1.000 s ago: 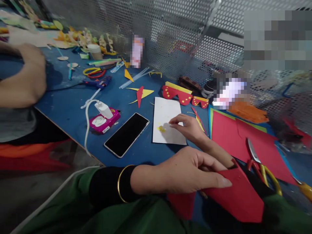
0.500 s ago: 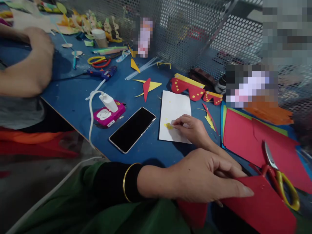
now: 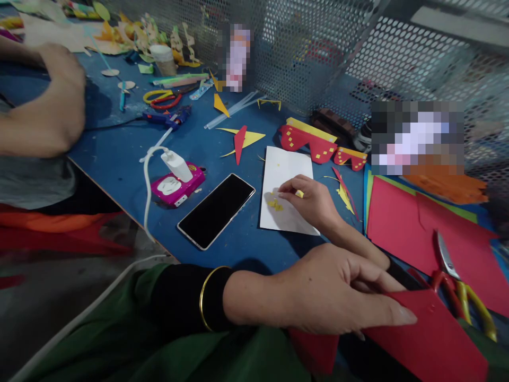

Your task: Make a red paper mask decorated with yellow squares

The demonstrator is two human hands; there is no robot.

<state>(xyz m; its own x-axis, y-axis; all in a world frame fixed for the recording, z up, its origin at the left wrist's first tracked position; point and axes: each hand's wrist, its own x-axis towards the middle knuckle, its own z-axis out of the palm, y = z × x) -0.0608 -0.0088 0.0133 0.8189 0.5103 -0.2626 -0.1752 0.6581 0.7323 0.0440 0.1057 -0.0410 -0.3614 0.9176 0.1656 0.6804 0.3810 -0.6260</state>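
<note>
My left hand (image 3: 314, 289), with a gold bangle at its wrist, grips a piece of red paper (image 3: 433, 329) low in the foreground. Its thumb lies on top; the other fingers are partly hidden. Beyond it, my right hand (image 3: 312, 199) hovers over a white sheet (image 3: 288, 164), thumb and forefinger pinched. What sits between those fingertips, if anything, is too small to make out. Just under them lie several tiny yellow paper bits (image 3: 275, 205). Red paper glasses (image 3: 308, 142) with yellow dots and a smaller similar pair (image 3: 350, 158) are behind the sheet.
Left of the sheet are a phone (image 3: 217, 211) and a pink power socket (image 3: 178, 185) with a white cable. Scissors (image 3: 447, 254) rest on red sheets (image 3: 401, 223) at right. A glue gun (image 3: 169, 118) and another person's arm (image 3: 47, 106) are at left, a perforated metal screen (image 3: 278, 48) behind.
My right hand has lifted and shifted slightly away from the yellow bits, uncovering more of them. My left hand keeps its hold on the red paper.
</note>
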